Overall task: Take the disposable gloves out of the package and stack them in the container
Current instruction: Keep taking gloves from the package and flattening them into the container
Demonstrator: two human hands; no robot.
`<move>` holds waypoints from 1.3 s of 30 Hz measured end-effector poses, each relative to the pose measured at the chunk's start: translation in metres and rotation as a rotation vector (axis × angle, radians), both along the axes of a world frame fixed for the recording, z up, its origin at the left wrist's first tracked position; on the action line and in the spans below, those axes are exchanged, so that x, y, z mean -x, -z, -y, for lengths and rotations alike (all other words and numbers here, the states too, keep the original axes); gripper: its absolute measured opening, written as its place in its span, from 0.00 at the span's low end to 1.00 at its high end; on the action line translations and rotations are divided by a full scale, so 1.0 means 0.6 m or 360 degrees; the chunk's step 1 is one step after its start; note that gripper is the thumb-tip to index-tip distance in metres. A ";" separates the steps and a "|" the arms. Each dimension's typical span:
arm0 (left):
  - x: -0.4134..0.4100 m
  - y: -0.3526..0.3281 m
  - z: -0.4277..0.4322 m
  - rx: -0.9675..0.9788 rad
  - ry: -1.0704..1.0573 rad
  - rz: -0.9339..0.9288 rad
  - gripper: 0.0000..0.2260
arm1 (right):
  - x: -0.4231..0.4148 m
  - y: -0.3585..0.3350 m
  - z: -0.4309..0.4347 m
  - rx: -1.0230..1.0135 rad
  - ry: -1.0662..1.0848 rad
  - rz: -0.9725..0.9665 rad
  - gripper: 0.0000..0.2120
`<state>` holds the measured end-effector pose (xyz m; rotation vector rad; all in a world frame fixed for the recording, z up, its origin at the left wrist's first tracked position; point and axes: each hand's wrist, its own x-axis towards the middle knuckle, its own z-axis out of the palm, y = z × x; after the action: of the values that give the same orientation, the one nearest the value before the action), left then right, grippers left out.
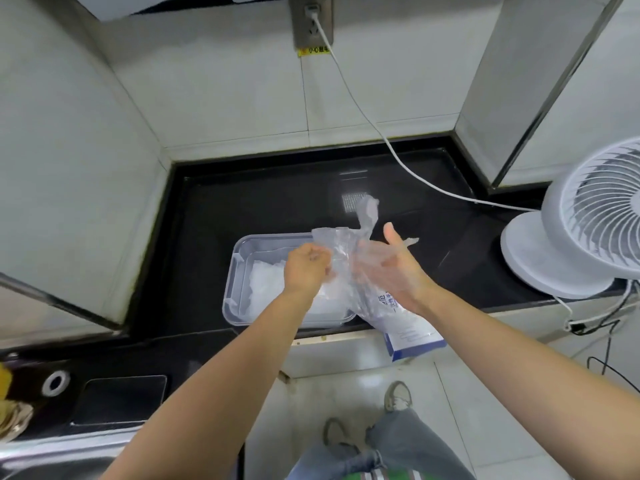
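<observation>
I'm looking down on the black tabletop (242, 209), with a white fan (588, 220) at its right edge. The clear container (239, 251) sits against the front edge, near the middle, with a pale stack of gloves (266, 282) lying inside it. The blue-and-white package (412, 327) hangs over the front edge just right of the container, under my right wrist; what supports it I can't tell. One clear glove (341, 244) is up in the air above the container's right end. My left hand (306, 268) pinches it with curled fingers. My right hand (394, 268) is spread flat, fingers straight and thumb raised, the film draped across them.
</observation>
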<state>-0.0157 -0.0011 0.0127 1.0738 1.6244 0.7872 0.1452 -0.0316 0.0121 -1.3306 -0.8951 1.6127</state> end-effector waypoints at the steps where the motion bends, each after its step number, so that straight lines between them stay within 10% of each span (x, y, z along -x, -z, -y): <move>1: 0.007 0.002 0.001 -0.0085 0.0013 -0.0127 0.04 | 0.007 -0.017 0.005 -0.0191 0.0088 0.0293 0.34; 5: 0.035 0.017 0.001 -0.0337 0.0186 -0.0591 0.07 | 0.013 0.000 -0.016 -0.0044 -0.0287 0.0191 0.16; 7: 0.047 0.026 0.002 -0.0361 0.0234 -0.0656 0.07 | 0.009 0.021 -0.030 -0.0058 -0.0329 0.0381 0.22; 14: 0.107 0.057 -0.011 -0.0374 0.0294 -0.0882 0.08 | -0.003 0.029 -0.062 0.0006 0.0389 0.0678 0.16; 19: 0.131 0.071 -0.032 -0.0216 0.0431 -0.1131 0.12 | 0.035 -0.009 -0.064 -0.0865 0.0599 0.0967 0.17; 22: 0.133 0.074 -0.045 -0.0199 0.0537 -0.1272 0.13 | 0.084 -0.023 -0.065 -0.1210 0.0061 0.0927 0.10; 28: 0.148 0.087 -0.059 -0.0185 0.0768 -0.1618 0.19 | 0.137 0.066 -0.091 -0.0215 -0.1089 0.1628 0.22; 39: 0.118 0.107 -0.075 -0.0383 0.0911 -0.1594 0.12 | 0.197 0.126 -0.113 0.0201 -0.1382 0.1518 0.34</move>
<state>-0.0866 0.0437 -0.0513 2.2025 1.8443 0.0078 0.0273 0.0361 -0.0637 -2.0009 -2.2007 1.5893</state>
